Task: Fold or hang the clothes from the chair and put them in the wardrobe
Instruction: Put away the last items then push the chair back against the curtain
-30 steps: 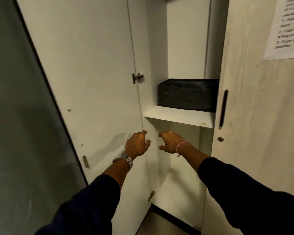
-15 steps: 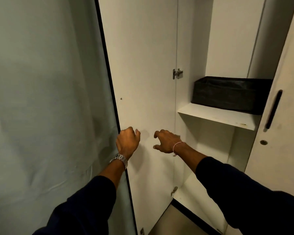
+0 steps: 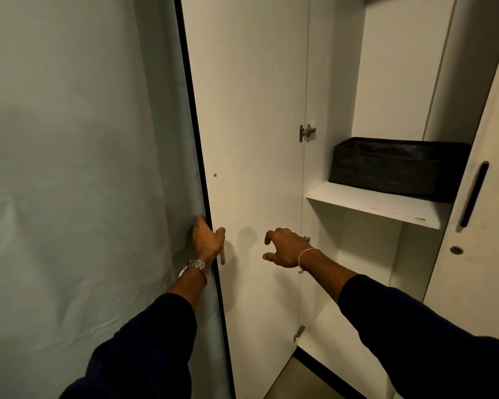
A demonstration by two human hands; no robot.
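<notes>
Left hand (image 3: 205, 240) gripping the dark free edge of the open wardrobe door (image 3: 251, 139), fingers curled behind it. Right hand (image 3: 285, 249) loose, empty, before the door. Black bin (image 3: 395, 168) on the shelf (image 3: 372, 205) beyond the door's hinge. No legible writing; clothes unseen.

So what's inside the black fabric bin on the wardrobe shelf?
Nothing can be told: the black fabric bin on the shelf shows only its dark walls and rim; its interior is hidden from this angle.

Our left hand (image 3: 206, 240) grips the open white wardrobe door's dark edge (image 3: 195, 116); our right hand (image 3: 285, 247) hovers, fingers loosely curled, before its inner face.
</notes>
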